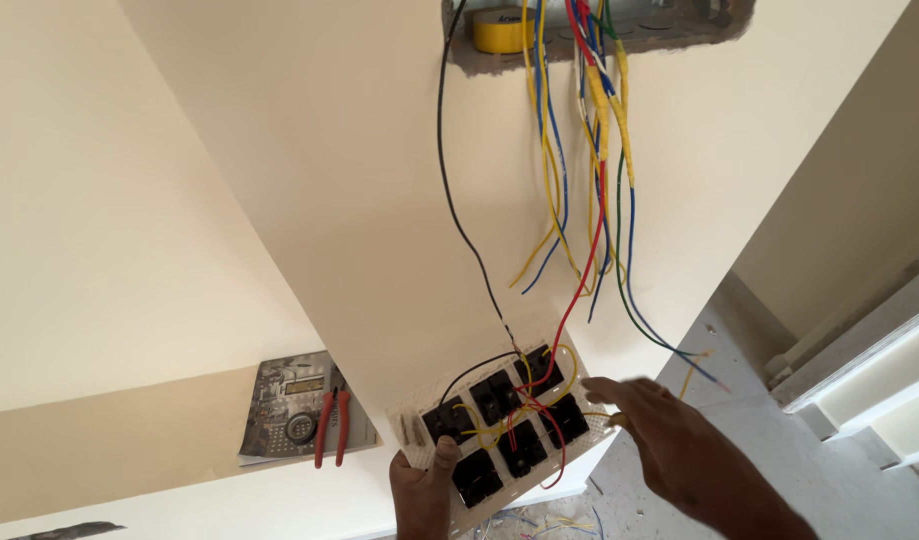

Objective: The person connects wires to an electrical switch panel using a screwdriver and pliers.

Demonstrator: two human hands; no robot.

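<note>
My left hand grips the lower left edge of a white switch plate, seen from its back side, with several black switch modules wired by short red and yellow jumpers. My right hand hovers at the plate's right edge, fingers spread and blurred, touching a yellow wire end. A black wire and a red wire run from the plate up to a wall box opening. Yellow, blue and green wires hang loose from that opening.
A roll of yellow tape sits inside the wall box. Red-handled pliers lie on a printed paper sheet on a ledge at left. White steps stand at right; wire scraps litter the grey floor.
</note>
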